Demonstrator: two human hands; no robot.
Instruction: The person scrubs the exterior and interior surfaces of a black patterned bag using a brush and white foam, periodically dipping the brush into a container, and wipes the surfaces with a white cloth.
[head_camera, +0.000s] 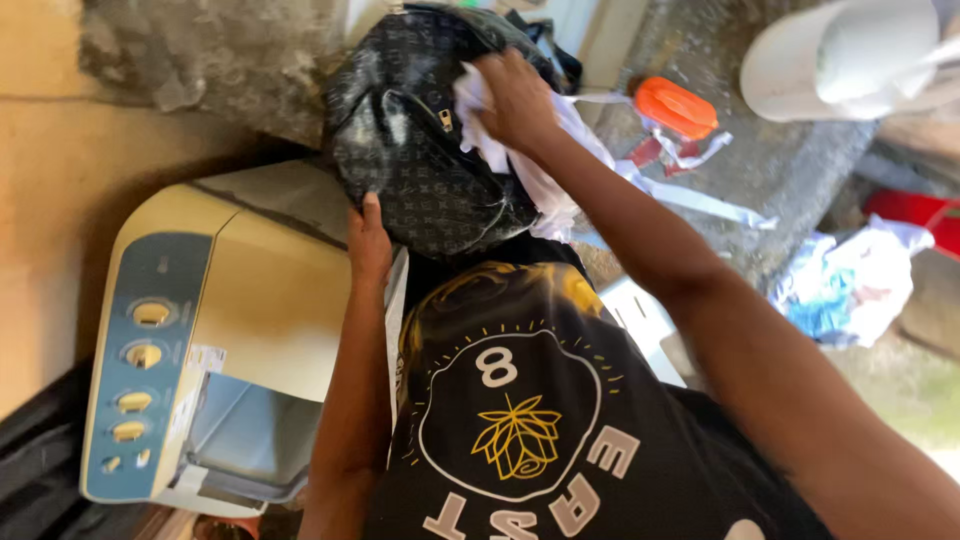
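White cloth (478, 110) is gripped in the right hand (515, 95) at the dark patterned bag (420, 170); the left hand (368, 245) lies open-fingered against the bag's underside.

**Dark bag and white cloth**

A black patterned bag (420, 150) with a small metal zipper pull sits upright, bulging, its lower side resting over the edge of a cream washing machine (250, 300). A crumpled white cloth (480, 120) hangs from its open top.
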